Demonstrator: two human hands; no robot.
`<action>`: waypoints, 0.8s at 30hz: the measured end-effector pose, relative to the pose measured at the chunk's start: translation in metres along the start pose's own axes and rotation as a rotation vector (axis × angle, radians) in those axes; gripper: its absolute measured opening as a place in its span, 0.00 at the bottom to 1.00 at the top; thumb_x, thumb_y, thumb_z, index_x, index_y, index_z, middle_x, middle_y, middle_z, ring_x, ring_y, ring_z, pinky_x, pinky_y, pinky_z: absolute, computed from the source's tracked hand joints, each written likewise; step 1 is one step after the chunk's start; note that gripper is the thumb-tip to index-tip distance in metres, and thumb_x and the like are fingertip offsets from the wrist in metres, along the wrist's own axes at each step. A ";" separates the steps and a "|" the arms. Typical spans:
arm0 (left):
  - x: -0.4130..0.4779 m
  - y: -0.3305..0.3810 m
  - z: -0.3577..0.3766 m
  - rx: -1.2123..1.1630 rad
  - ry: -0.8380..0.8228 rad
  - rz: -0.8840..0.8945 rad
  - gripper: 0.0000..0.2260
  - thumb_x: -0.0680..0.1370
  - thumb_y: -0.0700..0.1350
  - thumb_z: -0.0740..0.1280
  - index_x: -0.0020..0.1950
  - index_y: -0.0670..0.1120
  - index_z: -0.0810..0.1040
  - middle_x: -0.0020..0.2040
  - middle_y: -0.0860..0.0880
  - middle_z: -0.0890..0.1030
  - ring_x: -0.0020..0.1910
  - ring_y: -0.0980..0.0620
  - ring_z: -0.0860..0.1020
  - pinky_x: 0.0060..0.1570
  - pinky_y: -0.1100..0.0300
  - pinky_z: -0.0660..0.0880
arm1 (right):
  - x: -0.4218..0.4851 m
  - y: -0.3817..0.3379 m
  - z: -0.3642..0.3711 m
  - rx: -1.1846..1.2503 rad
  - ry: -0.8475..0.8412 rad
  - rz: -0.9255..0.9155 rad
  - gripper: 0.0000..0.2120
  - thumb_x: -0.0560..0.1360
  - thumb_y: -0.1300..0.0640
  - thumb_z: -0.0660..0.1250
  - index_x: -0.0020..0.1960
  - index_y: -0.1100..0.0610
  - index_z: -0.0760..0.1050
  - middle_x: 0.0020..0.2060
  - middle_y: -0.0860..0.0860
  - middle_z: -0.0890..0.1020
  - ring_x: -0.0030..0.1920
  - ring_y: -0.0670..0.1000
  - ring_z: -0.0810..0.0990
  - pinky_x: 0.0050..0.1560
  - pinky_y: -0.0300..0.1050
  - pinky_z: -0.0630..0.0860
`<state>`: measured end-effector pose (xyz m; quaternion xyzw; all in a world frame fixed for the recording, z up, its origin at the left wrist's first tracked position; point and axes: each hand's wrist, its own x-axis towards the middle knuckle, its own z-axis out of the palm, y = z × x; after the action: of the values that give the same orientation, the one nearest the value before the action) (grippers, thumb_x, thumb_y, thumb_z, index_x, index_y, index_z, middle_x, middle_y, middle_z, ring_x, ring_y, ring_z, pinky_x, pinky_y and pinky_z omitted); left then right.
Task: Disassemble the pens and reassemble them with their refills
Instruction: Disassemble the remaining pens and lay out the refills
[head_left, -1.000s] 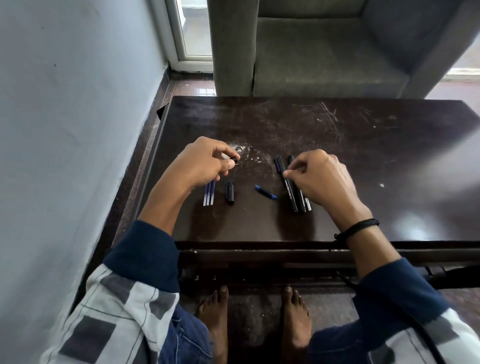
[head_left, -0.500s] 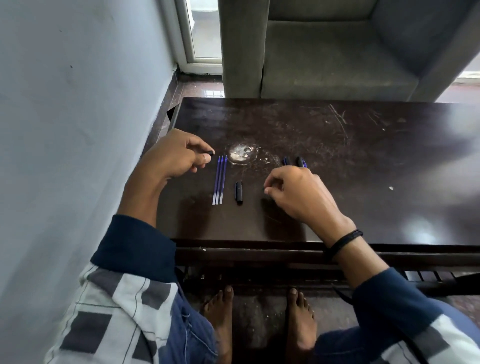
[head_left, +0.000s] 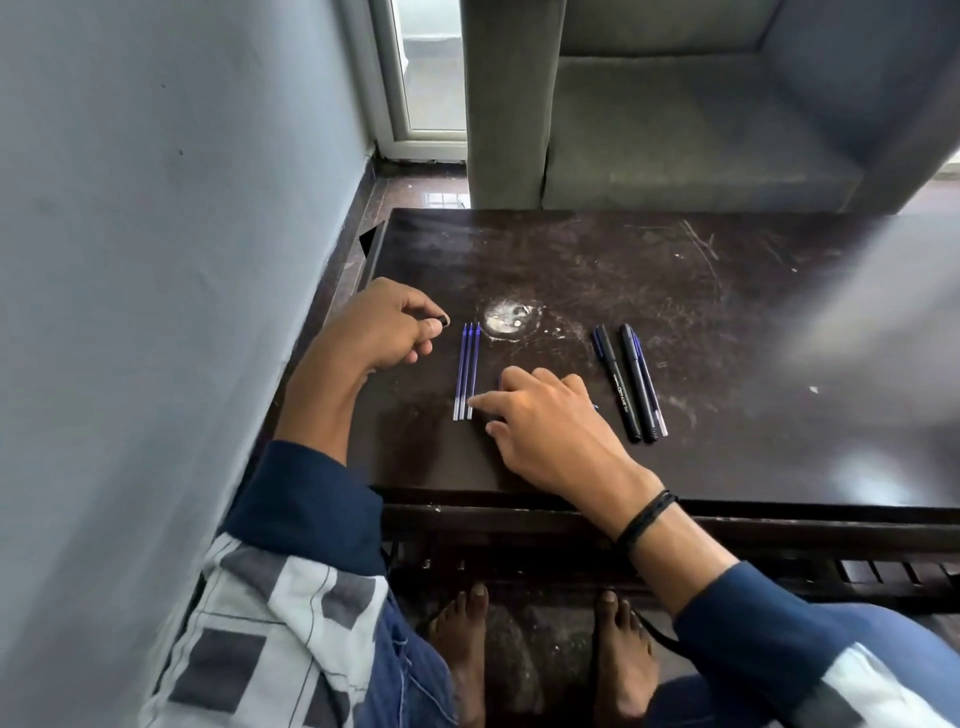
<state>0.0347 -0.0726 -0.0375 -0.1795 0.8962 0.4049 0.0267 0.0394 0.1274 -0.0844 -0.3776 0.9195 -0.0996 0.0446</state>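
**Head view: refills (head_left: 466, 371) laid out in a row as pens wait to be rebuilt**

Three blue refills lie side by side on the dark counter (head_left: 727, 322), tips pointing away from the person, a tidy row that seems meant to keep each one easy to single out. The right hand (head_left: 545, 421) reaches across to their near ends. Its forefinger (head_left: 477, 402) is stretched out and touches the rightmost refill, while the other fingers are loose. The grip is not yet closed on anything, and it looks ready to draw one refill from the row.

The left hand (head_left: 387, 325) rests just left of the refills, its grip closed in a pinch of thumb and forefinger on a small black pen part (head_left: 443, 318). The part appears to be kept off the counter so it cannot roll away before it is needed.

Well to the right, two black pen barrels (head_left: 616, 384) lie parallel, apart from the loose pieces. A slim bluish piece with a clear end lies against the far one, and what it is cannot be told.

A pale smear (head_left: 509, 319) marks the scratched counter beyond the refills. A grey armchair (head_left: 675, 130) stands behind.
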 end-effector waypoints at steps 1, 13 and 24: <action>0.000 0.001 0.000 -0.001 0.004 0.005 0.07 0.80 0.40 0.67 0.55 0.47 0.83 0.39 0.45 0.83 0.33 0.53 0.77 0.43 0.58 0.77 | -0.001 0.002 0.000 -0.004 -0.010 0.002 0.17 0.82 0.51 0.61 0.70 0.44 0.75 0.56 0.48 0.75 0.58 0.56 0.74 0.59 0.56 0.70; 0.002 0.003 0.005 0.040 -0.010 0.038 0.07 0.80 0.41 0.68 0.55 0.50 0.84 0.38 0.49 0.84 0.36 0.51 0.80 0.51 0.50 0.80 | -0.004 0.000 0.016 -0.055 0.158 -0.067 0.13 0.75 0.56 0.69 0.58 0.48 0.81 0.48 0.51 0.75 0.46 0.57 0.78 0.44 0.55 0.74; 0.005 0.003 0.009 0.051 -0.005 0.038 0.07 0.80 0.42 0.68 0.54 0.49 0.84 0.37 0.49 0.84 0.34 0.52 0.79 0.47 0.54 0.77 | -0.002 0.003 0.020 -0.064 0.185 -0.114 0.13 0.64 0.61 0.75 0.47 0.51 0.81 0.45 0.49 0.75 0.45 0.55 0.75 0.41 0.51 0.71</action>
<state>0.0276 -0.0656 -0.0422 -0.1606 0.9093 0.3830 0.0260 0.0420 0.1276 -0.1048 -0.4195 0.8995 -0.1073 -0.0583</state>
